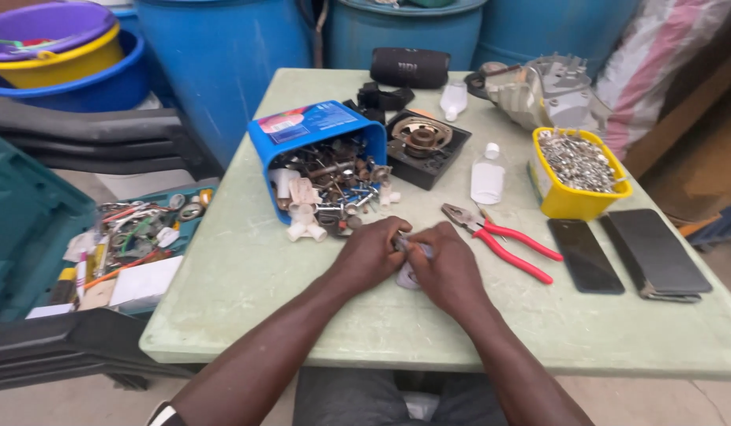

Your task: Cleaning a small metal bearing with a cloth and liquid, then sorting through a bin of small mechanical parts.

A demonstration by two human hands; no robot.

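At desk (247, 276) centre | small pale part (409, 274) was pinched between closed left hand (371, 254) and right hand (447, 268) | risk: part could be dropped if grip slipped; tipped blue tub (318, 150) hardware could be scattered if nudged.

Small pale part (407, 274) mostly covered by left hand (371, 254) and right hand (448, 268); can't tell what it is or which fingers grip it. Contents of tipped blue box (314, 130) too jumbled and small to sort beyond metal bits and white fittings. Yellow tub (575, 201) holds tiny silvery pieces, kind unclear. Blue drums (223, 47) cut off at top edge. Green case (26, 221) cut off at left. Surface (247, 268) loses its right corner at the frame edge.
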